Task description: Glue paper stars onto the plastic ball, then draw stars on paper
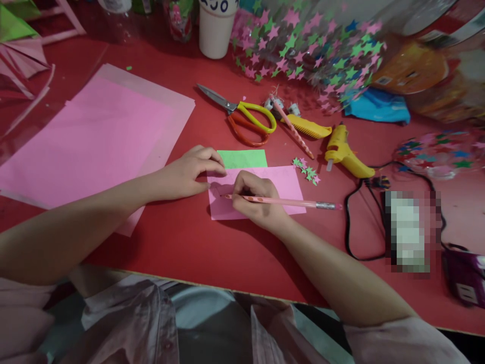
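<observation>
A pink pencil (299,203) is gripped in my right hand (263,202), its tip on a small pink paper (290,182) and its eraser end pointing right. A faint curved pencil line shows near the tip. My left hand (191,172) lies with fingers stretched out on the left edge of that paper, steadying nothing else that I can see. Partly under the pink paper is a green paper piece (244,158), visible along the top. Small pink and green paper stars (308,172) lie by the pink paper's upper right corner.
Large pink sheets (113,136) cover the table's left. Beyond my hands lie scissors (252,116), a second pencil (293,129) and a yellow comb-like piece (308,126). A yellow glue gun (343,151) with a black cord, a white cup (216,33) and star-covered clear plastic (303,45) stand around.
</observation>
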The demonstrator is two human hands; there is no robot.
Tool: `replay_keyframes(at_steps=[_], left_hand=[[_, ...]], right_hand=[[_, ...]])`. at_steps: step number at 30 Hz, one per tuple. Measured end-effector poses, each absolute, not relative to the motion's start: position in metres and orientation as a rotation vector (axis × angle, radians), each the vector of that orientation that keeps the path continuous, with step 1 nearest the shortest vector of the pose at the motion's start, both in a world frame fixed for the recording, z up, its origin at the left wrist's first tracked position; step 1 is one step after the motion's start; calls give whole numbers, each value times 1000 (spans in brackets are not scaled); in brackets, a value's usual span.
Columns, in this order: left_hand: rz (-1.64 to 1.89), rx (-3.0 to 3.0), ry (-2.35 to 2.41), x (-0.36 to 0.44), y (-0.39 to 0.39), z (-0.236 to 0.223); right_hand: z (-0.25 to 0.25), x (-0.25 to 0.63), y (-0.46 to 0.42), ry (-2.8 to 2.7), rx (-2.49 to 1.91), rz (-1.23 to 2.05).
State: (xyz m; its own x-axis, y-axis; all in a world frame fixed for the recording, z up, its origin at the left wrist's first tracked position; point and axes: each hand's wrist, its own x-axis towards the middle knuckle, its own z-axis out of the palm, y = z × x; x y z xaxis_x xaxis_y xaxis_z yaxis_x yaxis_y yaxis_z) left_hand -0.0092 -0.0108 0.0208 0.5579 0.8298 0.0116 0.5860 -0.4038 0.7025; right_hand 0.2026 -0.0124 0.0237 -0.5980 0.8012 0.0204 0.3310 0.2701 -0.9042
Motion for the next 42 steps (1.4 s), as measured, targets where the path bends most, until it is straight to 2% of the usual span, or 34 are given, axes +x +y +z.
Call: replay_keyframes(at_steps=[42], left_hand=[[487, 2126, 1142, -9, -10, 19]], right_hand=[[23, 198, -19, -2133, -1038, 1224]])
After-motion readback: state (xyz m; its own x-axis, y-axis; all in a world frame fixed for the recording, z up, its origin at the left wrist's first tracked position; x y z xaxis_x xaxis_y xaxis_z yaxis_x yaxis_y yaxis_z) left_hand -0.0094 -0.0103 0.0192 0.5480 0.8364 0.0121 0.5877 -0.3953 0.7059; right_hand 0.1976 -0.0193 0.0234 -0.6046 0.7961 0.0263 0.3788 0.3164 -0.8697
